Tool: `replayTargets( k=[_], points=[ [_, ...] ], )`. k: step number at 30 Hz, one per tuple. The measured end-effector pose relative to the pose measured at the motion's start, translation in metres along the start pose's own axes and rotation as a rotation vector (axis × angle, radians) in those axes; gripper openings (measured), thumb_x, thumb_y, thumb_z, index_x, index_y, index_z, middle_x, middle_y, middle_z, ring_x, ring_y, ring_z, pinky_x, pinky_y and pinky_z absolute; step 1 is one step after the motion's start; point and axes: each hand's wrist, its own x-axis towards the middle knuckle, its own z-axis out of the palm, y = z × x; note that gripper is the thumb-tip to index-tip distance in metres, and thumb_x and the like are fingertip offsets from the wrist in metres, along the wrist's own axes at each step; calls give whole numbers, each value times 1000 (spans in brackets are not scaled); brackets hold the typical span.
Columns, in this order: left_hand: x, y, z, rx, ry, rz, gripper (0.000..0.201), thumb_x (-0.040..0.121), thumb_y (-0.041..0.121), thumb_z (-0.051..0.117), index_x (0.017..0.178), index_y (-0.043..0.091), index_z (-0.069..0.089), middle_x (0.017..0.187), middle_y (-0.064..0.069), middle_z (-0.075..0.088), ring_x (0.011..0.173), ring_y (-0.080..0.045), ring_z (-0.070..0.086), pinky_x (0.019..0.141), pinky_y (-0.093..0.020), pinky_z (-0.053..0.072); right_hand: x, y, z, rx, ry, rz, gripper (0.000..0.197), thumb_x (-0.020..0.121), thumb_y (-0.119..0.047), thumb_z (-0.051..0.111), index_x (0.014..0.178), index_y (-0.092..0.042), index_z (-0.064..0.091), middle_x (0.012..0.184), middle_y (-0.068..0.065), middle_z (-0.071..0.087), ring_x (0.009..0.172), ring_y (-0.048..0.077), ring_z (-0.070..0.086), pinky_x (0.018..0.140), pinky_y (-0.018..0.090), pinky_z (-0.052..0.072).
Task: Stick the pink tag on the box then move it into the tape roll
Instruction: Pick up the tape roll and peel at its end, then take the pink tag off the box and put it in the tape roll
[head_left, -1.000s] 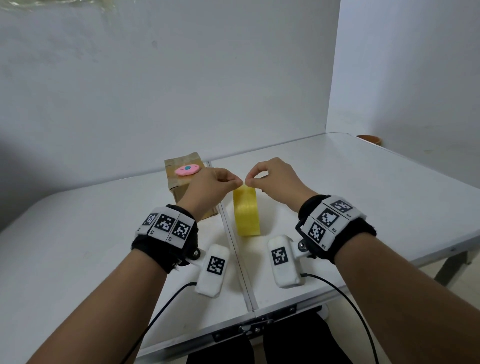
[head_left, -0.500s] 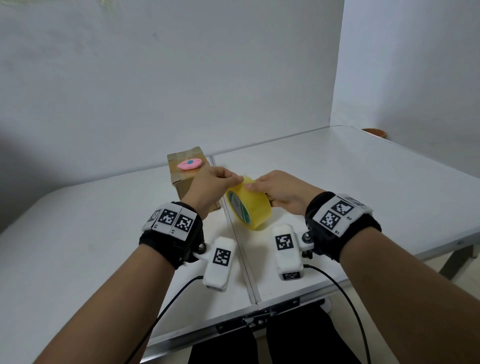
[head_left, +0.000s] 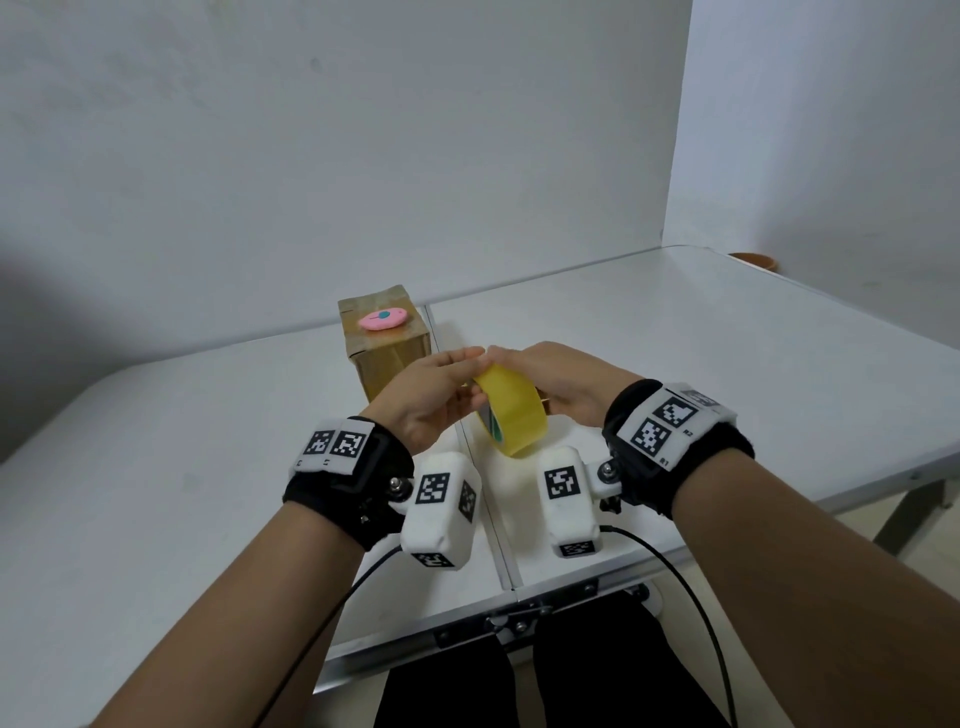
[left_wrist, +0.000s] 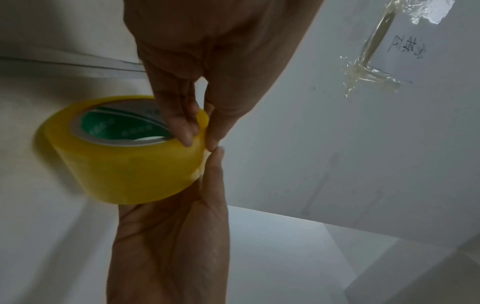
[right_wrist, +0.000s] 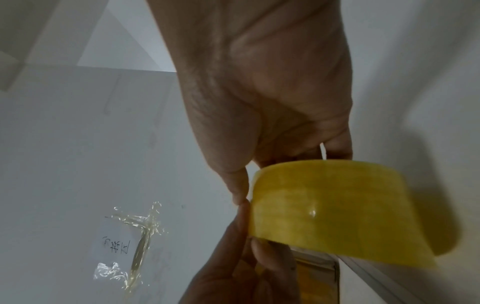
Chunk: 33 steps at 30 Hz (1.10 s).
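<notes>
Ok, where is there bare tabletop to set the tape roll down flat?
Bare table stretches right of the centre seam, out past the right hand. Another free patch lies left of the box, beyond the left hand. It is crowded at the seam: both hands hold the tape roll just in front of the box carrying the pink tag.

Lower right of the head view: the right wristband (head_left: 670, 426) carries two black-and-white square code markers, with small print "R2" and "R1" beside them. Over at the left wristband (head_left: 337, 446), two more markers, the print beneath too tiny to read. Each white camera housing (head_left: 439, 499) wears coded squares as well. Left wrist view now: the tape roll (left_wrist: 124, 160) has a green core label, lettering blurred. Upper right there, a taped paper note (left_wrist: 407, 47) bears handwritten characters, unreadable.
</notes>
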Motion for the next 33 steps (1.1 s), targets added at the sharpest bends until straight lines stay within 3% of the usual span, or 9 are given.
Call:
replayTargets(
  k=[4, 6, 9, 12, 14, 24, 28, 31, 33],
  points=[
    [1, 3, -5, -24, 14, 28, 24, 101, 6, 44, 107, 2, 66, 85, -9, 61, 68, -17, 61, 60, -22, 60, 2, 1, -7, 23, 65, 1, 40, 96, -32, 54, 121, -2, 59, 103, 10, 65, 88, 22, 62, 76, 30, 51],
    [1, 6, -3, 52, 2, 73, 23, 99, 0, 44, 106, 2, 65, 88, -9, 58, 71, -20, 61, 61, -23, 60, 9, -3, -16, -118, 167, -49, 28, 94, -32, 55, 95, -5, 62, 85, 7, 59, 78, 22, 56, 70, 29, 45],
    [4, 18, 6, 171, -4, 116, 21, 96, -1, 48, 104, 5, 67, 98, -9, 57, 72, -19, 63, 58, -21, 57, 19, -9, -30, -511, 336, -88, 39, 94, -35, 53, 63, -14, 41, 73, 4, 47, 75, 25, 49, 59, 29, 34],
    [11, 30, 11, 240, -4, 138, 21, 95, -1, 51, 97, 6, 70, 103, -8, 59, 71, -18, 65, 67, -25, 60, 28, -8, -41, -838, 380, -63, 26, 93, -31, 51, 99, -7, 61, 109, 16, 62, 107, 35, 60, 80, 35, 44],
    [16, 36, 12, 287, 2, 139, 21, 95, -1, 51, 94, 7, 70, 100, -6, 60, 71, -17, 65, 66, -25, 60, 32, -7, -47, -979, 391, -32, 35, 93, -25, 50, 121, -5, 59, 125, 18, 61, 114, 38, 59, 88, 38, 47],
    [32, 50, 9, 338, 26, 132, 20, 95, 1, 53, 96, 7, 71, 98, -5, 62, 76, -17, 65, 69, -26, 61, 56, 6, -61, -1265, 330, -23, 28, 97, -17, 46, 113, -5, 65, 122, 13, 66, 113, 31, 62, 91, 35, 48],
    [32, 47, 12, 300, 21, 148, 18, 94, -1, 54, 96, 7, 70, 94, -4, 62, 73, -16, 64, 70, -25, 61, 61, 5, -64, -1207, 302, 8, 28, 94, -34, 52, 81, -10, 54, 111, 14, 64, 98, 30, 59, 83, 36, 45],
    [28, 48, 4, 343, 23, 229, 19, 95, 3, 52, 96, 9, 70, 97, -4, 62, 74, -15, 64, 71, -24, 60, 64, -10, -56, -1014, 378, -70, 46, 88, -49, 56, 100, -5, 63, 114, 12, 66, 103, 32, 63, 87, 37, 50],
    [26, 54, -9, 419, 80, 325, 20, 96, 4, 51, 95, 12, 70, 98, -2, 63, 77, -14, 64, 75, -25, 59, 64, -29, -38, -864, 425, -217, 40, 89, -43, 56, 107, -9, 68, 113, 10, 68, 104, 32, 64, 89, 40, 52]
  ],
)
